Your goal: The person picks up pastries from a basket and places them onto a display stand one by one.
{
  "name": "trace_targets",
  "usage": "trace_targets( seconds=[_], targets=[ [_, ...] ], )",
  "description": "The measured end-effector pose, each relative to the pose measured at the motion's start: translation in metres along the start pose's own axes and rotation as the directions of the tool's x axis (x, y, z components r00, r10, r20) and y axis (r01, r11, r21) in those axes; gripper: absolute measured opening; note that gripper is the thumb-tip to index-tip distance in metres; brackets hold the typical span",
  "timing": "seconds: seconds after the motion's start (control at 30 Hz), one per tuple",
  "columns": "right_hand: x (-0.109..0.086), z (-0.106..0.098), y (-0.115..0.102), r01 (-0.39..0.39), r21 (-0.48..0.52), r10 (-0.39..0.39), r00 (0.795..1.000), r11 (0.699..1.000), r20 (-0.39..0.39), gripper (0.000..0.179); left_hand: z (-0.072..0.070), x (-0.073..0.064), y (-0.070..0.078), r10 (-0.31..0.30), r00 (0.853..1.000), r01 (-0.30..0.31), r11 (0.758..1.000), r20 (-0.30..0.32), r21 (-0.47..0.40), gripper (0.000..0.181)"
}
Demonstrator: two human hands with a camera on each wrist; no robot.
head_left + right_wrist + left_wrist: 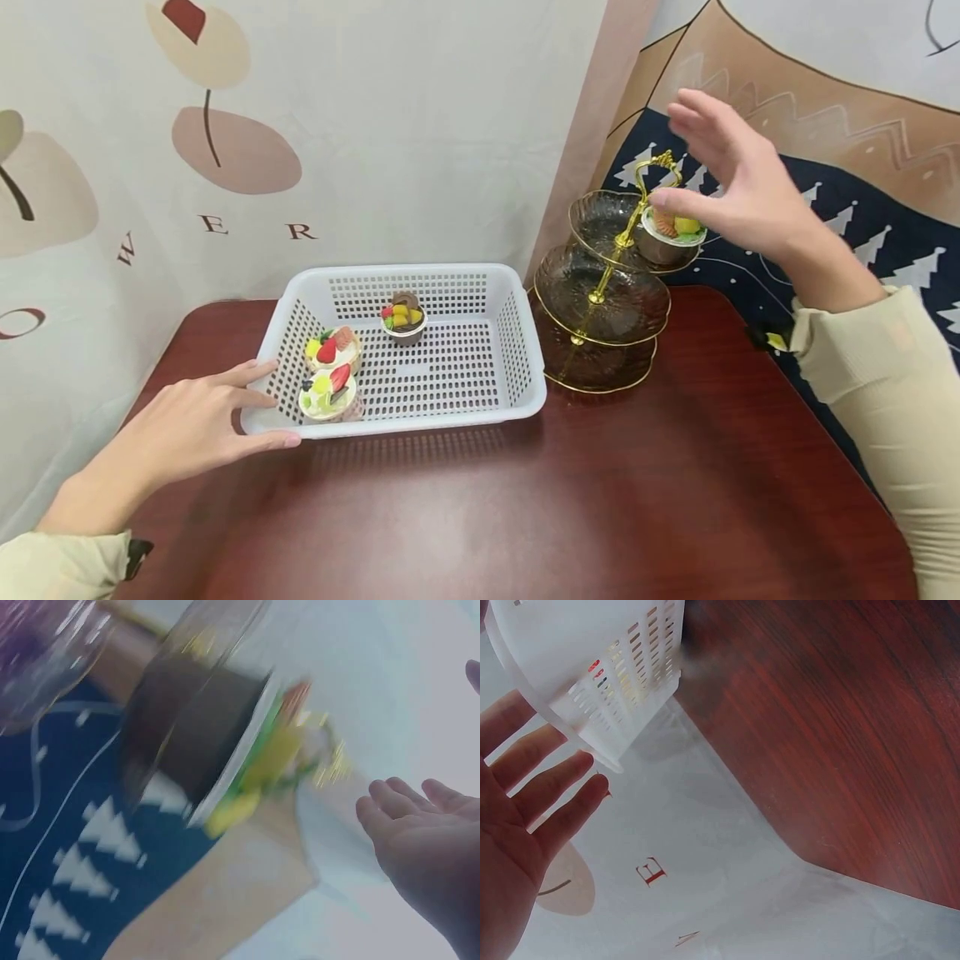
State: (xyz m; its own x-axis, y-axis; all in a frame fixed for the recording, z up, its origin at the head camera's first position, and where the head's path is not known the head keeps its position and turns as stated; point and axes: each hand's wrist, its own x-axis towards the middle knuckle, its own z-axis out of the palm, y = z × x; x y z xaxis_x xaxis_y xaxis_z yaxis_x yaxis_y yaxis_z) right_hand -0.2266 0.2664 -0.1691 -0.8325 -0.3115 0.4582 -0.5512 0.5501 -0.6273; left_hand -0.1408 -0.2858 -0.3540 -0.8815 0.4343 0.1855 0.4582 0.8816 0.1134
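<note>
My left hand (191, 417) rests at the front left corner of a white plastic basket (435, 425), its fingers nearly straight along the rim. In the left wrist view those fingers (551, 784) show against the basket's edge. Over the three-tiered stand (600, 312), my right hand (742, 187) is spread with nothing in its grasp. Just below its thumb, a fruit-topped cupcake (667, 242) in a dark cup sits on the top tier. The right wrist view shows this cupcake (195, 739) blurred, apart from the right hand (435, 847).
Inside the basket are a dark-cupped cupcake (405, 325) and, at its left, two fruit-topped cream cakes, one behind (333, 350) and one in front (330, 396). The stand has clear gold-rimmed plates and a gold handle (660, 167). A reddish-brown table (480, 517) supports both.
</note>
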Motion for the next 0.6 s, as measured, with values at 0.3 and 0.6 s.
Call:
trace_targets(
  seconds=[0.3,0.6],
  targets=[
    [0.029,0.074,-0.018,0.103,0.124,-0.121,0.981,0.987,0.148,0.088,-0.001,-0.002,0.002,-0.006,1.000,0.006,1.000,0.006,-0.005,0.061],
    [0.048,0.148,-0.007,0.048,0.186,-0.107,0.940,0.981,0.324,0.089,0.000,-0.003,0.004,-0.007,1.000,0.007,1.000,-0.003,-0.006,0.060]
  ],
)
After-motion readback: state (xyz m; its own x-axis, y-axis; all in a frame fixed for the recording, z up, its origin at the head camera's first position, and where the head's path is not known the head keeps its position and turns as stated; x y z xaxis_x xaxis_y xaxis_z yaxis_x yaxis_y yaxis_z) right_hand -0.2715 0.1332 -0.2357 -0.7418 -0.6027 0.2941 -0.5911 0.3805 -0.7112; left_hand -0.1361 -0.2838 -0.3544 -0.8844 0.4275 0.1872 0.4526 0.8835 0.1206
